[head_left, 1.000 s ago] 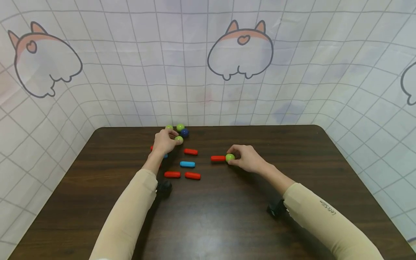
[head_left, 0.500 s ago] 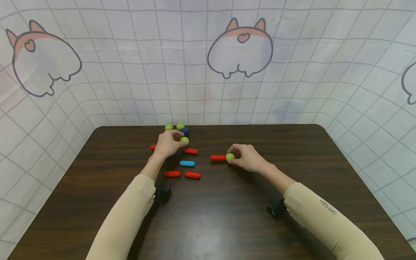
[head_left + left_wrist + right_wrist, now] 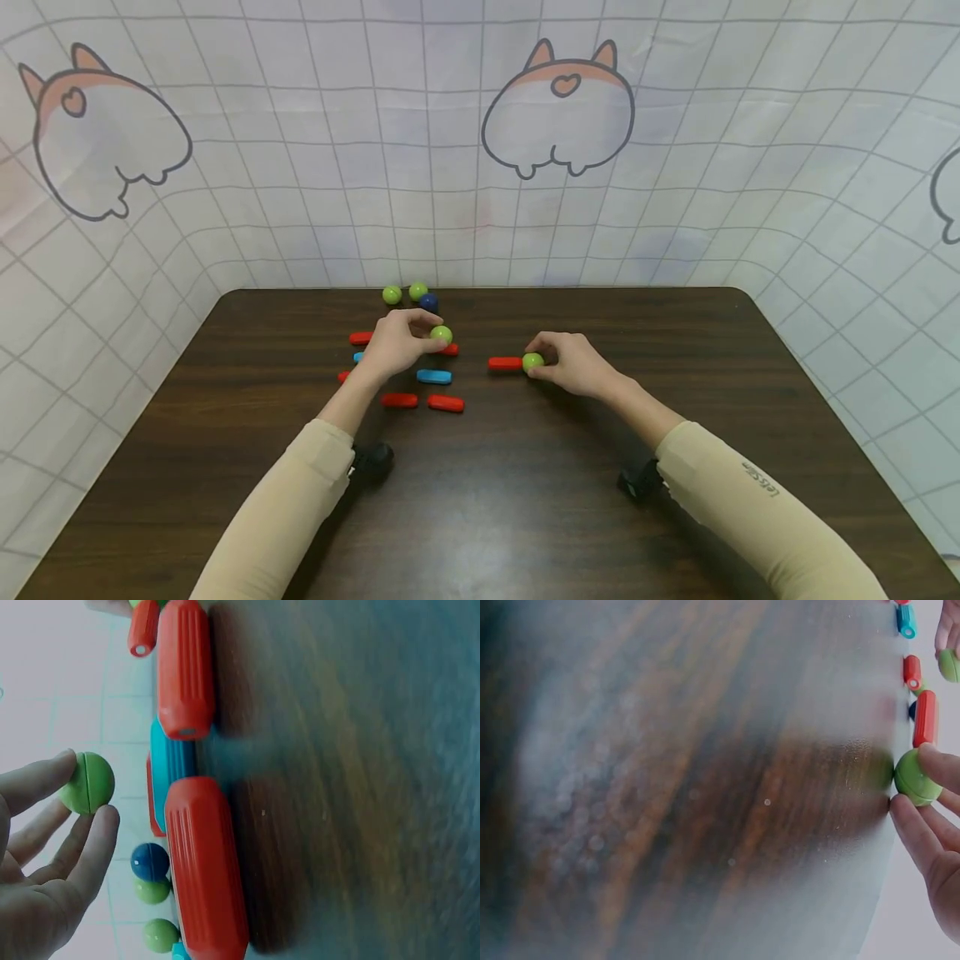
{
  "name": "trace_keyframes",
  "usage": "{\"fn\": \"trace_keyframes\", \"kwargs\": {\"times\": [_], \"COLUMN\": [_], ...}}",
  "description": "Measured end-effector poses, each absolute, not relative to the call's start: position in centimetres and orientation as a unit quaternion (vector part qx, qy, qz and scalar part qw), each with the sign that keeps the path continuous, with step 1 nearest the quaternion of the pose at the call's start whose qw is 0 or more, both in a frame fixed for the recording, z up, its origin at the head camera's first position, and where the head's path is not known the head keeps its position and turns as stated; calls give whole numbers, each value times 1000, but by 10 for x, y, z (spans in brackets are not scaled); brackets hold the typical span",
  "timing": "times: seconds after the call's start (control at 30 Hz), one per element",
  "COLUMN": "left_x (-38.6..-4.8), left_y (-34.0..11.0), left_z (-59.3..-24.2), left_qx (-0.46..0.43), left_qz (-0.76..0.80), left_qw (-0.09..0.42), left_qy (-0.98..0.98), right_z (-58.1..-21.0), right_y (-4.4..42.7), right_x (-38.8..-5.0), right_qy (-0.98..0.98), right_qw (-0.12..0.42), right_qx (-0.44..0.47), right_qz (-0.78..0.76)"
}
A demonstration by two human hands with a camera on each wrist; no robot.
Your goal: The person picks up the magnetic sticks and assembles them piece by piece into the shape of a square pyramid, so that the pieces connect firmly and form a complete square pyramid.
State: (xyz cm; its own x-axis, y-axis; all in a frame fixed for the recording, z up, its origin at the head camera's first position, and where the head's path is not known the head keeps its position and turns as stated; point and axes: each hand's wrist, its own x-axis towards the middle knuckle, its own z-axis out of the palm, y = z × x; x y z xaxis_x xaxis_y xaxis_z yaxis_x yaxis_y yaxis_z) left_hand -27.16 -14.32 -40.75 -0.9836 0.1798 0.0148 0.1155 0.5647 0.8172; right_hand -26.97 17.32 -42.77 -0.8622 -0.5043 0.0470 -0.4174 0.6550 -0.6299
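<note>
My left hand [image 3: 395,343] pinches a green ball [image 3: 441,336] between thumb and fingers. In the left wrist view that green ball [image 3: 88,784] has a seam line and is held above the table. Farther right, my right hand [image 3: 575,364] pinches another green ball [image 3: 532,362] at the right end of a red rod [image 3: 506,364]. The right wrist view shows this green ball [image 3: 915,778] low at the table, against the end of the red rod [image 3: 925,718]; whether they are joined I cannot tell. One red rod [image 3: 452,350] is partly hidden behind the left hand's ball.
Two green balls [image 3: 392,295] and a dark blue ball [image 3: 429,302] sit at the table's back edge. Around the left forearm lie several red rods [image 3: 446,403] and blue rods [image 3: 434,377], some partly covered. A patterned cloth [image 3: 480,208] encloses the dark wooden table [image 3: 480,517].
My left hand has carried its green ball rightward and toward me, away from the balls at the back. The right hand has stayed on its ball beside the red rod.
</note>
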Motion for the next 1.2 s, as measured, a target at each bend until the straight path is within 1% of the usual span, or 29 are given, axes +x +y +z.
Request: {"fn": "trace_keyframes", "kwargs": {"times": [0.2,0.53,0.73,1.2], "left_x": [-265,-259,-254,-253], "left_y": [-136,-118,-109,-90], "left_z": [-408,-410,-413,-420], "left_qx": [92,128,127,134], "left_qz": [470,438,425,384], "left_qw": [34,38,49,54], "left_qy": [877,889,895,912], "right_z": [-427,-426,-426,-426], "right_y": [174,178,178,177], "right_x": [-269,-266,-265,-266], "right_qy": [907,908,906,909], "right_qw": [69,66,66,57], "right_qx": [-256,-255,-258,-261], "right_qz": [-328,-324,-328,-320]}}
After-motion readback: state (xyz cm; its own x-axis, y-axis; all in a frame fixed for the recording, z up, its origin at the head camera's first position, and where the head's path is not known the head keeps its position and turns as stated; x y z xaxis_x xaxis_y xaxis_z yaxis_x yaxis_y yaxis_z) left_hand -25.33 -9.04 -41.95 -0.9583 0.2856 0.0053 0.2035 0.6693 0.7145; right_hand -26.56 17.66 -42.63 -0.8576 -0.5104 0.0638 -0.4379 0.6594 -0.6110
